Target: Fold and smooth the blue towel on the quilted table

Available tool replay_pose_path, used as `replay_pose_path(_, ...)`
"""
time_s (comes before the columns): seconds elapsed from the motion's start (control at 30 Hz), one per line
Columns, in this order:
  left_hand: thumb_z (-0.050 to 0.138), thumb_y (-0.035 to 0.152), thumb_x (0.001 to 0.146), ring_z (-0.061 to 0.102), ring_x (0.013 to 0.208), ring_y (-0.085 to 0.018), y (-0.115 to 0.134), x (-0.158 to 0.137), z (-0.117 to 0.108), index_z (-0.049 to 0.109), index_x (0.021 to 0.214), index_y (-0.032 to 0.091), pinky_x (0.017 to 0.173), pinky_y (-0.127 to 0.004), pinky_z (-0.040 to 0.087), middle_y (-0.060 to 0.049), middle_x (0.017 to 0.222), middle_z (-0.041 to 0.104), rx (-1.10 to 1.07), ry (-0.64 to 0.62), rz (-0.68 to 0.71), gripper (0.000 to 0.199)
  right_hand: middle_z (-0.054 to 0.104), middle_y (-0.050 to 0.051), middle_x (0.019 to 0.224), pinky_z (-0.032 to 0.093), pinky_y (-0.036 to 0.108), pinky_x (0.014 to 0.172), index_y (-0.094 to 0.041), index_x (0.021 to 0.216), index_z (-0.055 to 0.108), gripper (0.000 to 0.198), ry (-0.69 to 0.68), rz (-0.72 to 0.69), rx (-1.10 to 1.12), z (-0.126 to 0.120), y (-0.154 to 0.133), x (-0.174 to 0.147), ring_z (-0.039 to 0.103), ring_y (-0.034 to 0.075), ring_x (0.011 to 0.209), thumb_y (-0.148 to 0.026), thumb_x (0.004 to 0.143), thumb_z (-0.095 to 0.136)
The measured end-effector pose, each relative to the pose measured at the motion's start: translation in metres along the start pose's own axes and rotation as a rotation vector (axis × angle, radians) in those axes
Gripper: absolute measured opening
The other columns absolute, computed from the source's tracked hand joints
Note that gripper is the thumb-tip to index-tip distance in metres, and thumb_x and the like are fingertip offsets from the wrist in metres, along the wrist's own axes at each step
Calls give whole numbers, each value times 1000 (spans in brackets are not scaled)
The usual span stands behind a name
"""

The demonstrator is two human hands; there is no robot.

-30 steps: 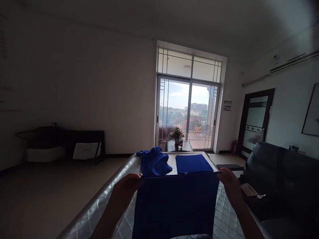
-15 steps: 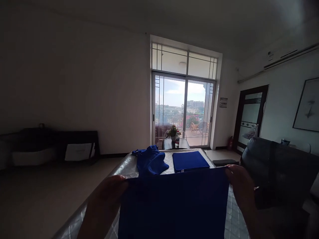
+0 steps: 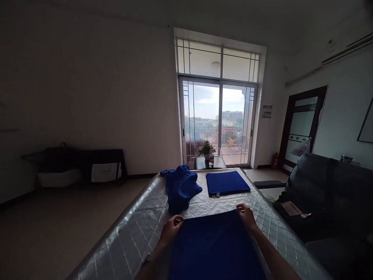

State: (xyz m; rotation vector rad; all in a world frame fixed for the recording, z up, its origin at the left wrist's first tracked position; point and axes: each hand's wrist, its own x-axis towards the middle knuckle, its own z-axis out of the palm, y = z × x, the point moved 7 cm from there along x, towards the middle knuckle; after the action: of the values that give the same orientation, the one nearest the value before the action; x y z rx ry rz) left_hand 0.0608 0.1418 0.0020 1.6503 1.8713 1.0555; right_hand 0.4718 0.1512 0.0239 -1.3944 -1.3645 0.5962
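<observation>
over silver quilting (image 3: pixel 131 233), two hands (image 3: pixel 170 229) (image 3: pixel 247 215) hold one cloth (image 3: pixel 215 249)

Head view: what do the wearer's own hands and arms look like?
Left hand and right hand ungloved. Forearms sleeveless where visible. Something dark, perhaps a band, shows at the left wrist, too dim to identify. No cables or markings visible.

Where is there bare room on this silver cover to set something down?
Bare silver cover lies left of the left hand and right of the right hand. A narrow strip separates the held blue cloth from the folded cloth. Crowded: the crumpled cloth sits close beyond the left hand.
</observation>
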Motion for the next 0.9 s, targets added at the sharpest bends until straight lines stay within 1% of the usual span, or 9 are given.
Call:
replay_pose_path(0.13, 56, 34, 73, 73, 92, -28, -10, 18, 15, 70, 82, 27, 79, -37, 52, -4, 85, 80, 102, -16, 13, 18, 75, 1, 76, 52, 38, 72, -27, 76, 69, 21, -32, 23, -89, 17, 26, 21, 70, 25, 72, -41, 64, 58)
replay_pose_path(0.27, 50, 33, 81, 71, 103, -28, -14, 31, 23, 70, 93, 27, 84, -37, 48, -7, 102, 80, 201, -10, -6, 24, 77, 3, 87, 51, 36, 79, -26, 84, 70, 24, -52, 15, -187, 29, 44, 36, 70, 24, 84, -38, 70, 55)
replay_pose_path(0.37, 47, 30, 84, 70, 105, -24, -17, 36, 28, 68, 100, 28, 84, -34, 48, -5, 108, 80, 252, -24, -37, 27, 76, 5, 97, 50, 35, 86, -26, 90, 69, 27, -65, 2, -262, 36, 53, 39, 69, 24, 94, -38, 77, 49)
replay_pose_path(0.47, 45, 29, 86, 70, 103, -20, -19, 38, 31, 66, 104, 29, 82, -30, 47, -2, 110, 80, 287, -33, -69, 27, 75, 6, 105, 49, 32, 89, -25, 99, 68, 31, -86, -9, -336, 39, 58, 38, 68, 20, 97, -36, 84, 43)
replay_pose_path(0.6, 45, 29, 88, 69, 105, -18, -19, 38, 32, 64, 104, 29, 81, -28, 46, 0, 111, 79, 324, -26, -77, 24, 73, 5, 110, 47, 28, 90, -24, 110, 65, 35, -115, -27, -444, 41, 60, 35, 66, 17, 100, -32, 89, 38)
replay_pose_path(0.7, 45, 28, 89, 68, 105, -17, -17, 37, 33, 64, 104, 29, 81, -28, 45, 1, 112, 78, 362, -17, -63, 24, 71, 6, 115, 44, 29, 95, -23, 115, 64, 38, -125, -42, -539, 43, 56, 32, 63, 18, 106, -28, 92, 34)
replay_pose_path(0.8, 45, 29, 90, 68, 104, -18, -14, 35, 35, 65, 104, 29, 81, -29, 46, 0, 112, 77, 417, -4, -46, 25, 65, 10, 130, 38, 35, 105, -21, 117, 65, 42, -138, -74, -630, 46, 46, 26, 54, 22, 121, -22, 93, 30)
replay_pose_path(0.9, 44, 31, 92, 68, 104, -18, -11, 33, 36, 66, 106, 29, 82, -30, 46, 0, 112, 77, 488, 14, -36, 26, 55, 9, 148, 29, 38, 114, -21, 122, 64, 45, -200, -120, -688, 55, 36, 18, 44, 24, 135, -22, 93, 30)
